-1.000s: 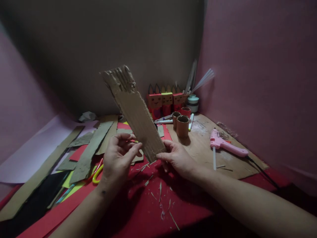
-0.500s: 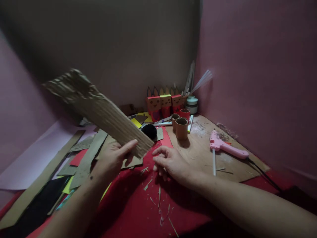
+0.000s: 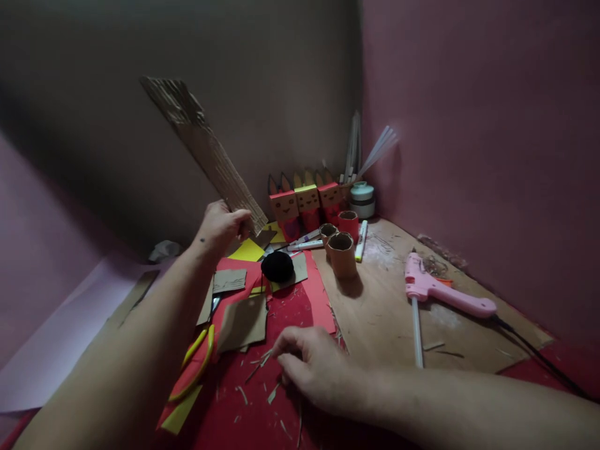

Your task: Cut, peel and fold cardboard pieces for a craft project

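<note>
My left hand (image 3: 222, 228) is raised with its fingers closed round the lower end of a corrugated cardboard strip (image 3: 213, 156). The strip tilts up to the left, and its top end is crumpled and torn. Low over the red table surface (image 3: 262, 419), my right hand (image 3: 316, 365) has its thumb and forefinger bent together at thin cardboard scraps (image 3: 263, 361). Its other fingers are mostly hidden beneath. Beyond it lie a square cardboard piece (image 3: 242, 322) and a black fuzzy ball (image 3: 277, 267). Yellow-handled scissors (image 3: 207, 359) lie beside my left forearm.
A pink glue gun (image 3: 431, 289) with a cord lies on a board (image 3: 375, 312) at the right. Cardboard tubes (image 3: 344, 262), markers (image 3: 360, 240) and several animal-faced paper figures (image 3: 307, 199) stand or lie behind. A lidded jar (image 3: 362, 200) is in the corner.
My left hand has lifted the cardboard strip up and away, showing the scissors and cardboard pieces under it. My right hand has come down to the scraps. The view has shifted.
</note>
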A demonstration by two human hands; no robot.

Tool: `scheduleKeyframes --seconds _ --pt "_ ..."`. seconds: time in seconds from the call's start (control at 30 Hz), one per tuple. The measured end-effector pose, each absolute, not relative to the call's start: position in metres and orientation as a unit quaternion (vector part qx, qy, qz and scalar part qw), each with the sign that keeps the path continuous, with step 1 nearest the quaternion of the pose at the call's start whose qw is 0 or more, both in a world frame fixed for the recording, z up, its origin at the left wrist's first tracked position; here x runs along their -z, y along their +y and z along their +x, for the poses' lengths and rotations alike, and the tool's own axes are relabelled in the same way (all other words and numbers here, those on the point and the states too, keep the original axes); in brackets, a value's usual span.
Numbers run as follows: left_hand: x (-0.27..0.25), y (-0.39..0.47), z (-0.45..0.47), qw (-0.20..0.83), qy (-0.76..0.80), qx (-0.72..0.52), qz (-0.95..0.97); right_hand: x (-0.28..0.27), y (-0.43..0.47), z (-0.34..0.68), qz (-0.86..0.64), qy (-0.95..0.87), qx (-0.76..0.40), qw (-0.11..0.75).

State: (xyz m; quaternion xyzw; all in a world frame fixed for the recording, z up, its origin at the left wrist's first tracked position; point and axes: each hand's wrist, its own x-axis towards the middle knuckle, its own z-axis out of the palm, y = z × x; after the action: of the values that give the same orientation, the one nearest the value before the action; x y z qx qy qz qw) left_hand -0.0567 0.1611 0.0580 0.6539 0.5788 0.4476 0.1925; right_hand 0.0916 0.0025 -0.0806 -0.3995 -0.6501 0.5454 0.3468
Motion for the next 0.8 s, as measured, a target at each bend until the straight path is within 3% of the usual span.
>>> scheduleKeyframes --seconds 0.8 --pt "-0.029 0.227 -0.078 0.249 0.586 -0.464 0.616 0.07 0.001 0.093 -0.422 -0.671 -0.527 0.307"
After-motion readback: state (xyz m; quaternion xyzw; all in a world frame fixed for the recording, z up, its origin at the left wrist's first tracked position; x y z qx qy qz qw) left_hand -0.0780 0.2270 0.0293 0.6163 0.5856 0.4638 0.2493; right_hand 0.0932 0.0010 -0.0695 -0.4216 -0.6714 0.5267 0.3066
